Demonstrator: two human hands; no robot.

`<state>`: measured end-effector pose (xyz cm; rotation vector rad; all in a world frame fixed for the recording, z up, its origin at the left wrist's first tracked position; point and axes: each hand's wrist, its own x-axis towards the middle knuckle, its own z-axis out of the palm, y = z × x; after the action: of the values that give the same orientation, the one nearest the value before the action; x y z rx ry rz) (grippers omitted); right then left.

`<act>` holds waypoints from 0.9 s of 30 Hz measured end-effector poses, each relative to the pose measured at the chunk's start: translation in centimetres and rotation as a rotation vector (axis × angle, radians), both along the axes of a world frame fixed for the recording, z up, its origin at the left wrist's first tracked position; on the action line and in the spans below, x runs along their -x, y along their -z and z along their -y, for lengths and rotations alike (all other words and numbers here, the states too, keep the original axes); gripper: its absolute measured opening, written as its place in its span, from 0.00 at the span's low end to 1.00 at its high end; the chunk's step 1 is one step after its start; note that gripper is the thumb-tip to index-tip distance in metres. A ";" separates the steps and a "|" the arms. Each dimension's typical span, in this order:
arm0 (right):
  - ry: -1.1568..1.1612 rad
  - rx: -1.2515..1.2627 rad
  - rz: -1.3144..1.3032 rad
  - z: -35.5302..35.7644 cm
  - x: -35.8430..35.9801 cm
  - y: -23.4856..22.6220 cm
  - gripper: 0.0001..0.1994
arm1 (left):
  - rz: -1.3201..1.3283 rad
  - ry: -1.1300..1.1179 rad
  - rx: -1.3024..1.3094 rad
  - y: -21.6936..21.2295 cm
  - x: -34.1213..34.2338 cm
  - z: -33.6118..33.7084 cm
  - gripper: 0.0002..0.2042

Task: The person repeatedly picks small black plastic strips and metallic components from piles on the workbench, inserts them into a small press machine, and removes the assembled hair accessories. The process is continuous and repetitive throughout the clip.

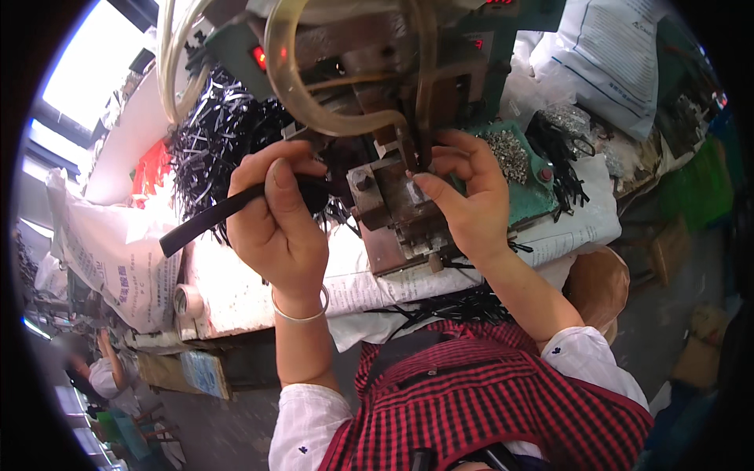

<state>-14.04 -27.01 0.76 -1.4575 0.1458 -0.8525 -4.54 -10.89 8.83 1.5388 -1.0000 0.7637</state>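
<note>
My left hand is closed around a flat black strip, one end of which sticks out to the left. The strip's other end runs toward the metal die block of a green bench press. On the right side of the die, my right hand has its fingers curled and its thumb tip close to the tooling. Whatever sits between its fingertips is too small to make out. A clear hose loops down in front of the press to the tooling.
Behind my left hand lies a heap of black strips. Small metal parts are piled on the press base, with more black strips beside them. A tape roll and a white sack stand left. Another person is at far left.
</note>
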 end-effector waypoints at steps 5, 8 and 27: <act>-0.058 0.006 -0.062 -0.5 2.9 -3.4 0.25 | -0.407 0.245 -0.056 -0.4 3.4 -1.1 0.16; -0.076 0.188 -0.205 1.8 4.4 -2.8 0.21 | -1.291 0.792 -0.167 0.8 8.2 -1.0 0.17; 0.509 0.774 -0.676 9.4 8.1 7.3 0.07 | -1.744 1.022 0.095 6.9 7.9 3.7 0.19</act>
<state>-22.10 -36.45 -6.52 -2.4730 0.7879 -0.8175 -12.43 -14.60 1.90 0.8208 -0.1961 -1.1316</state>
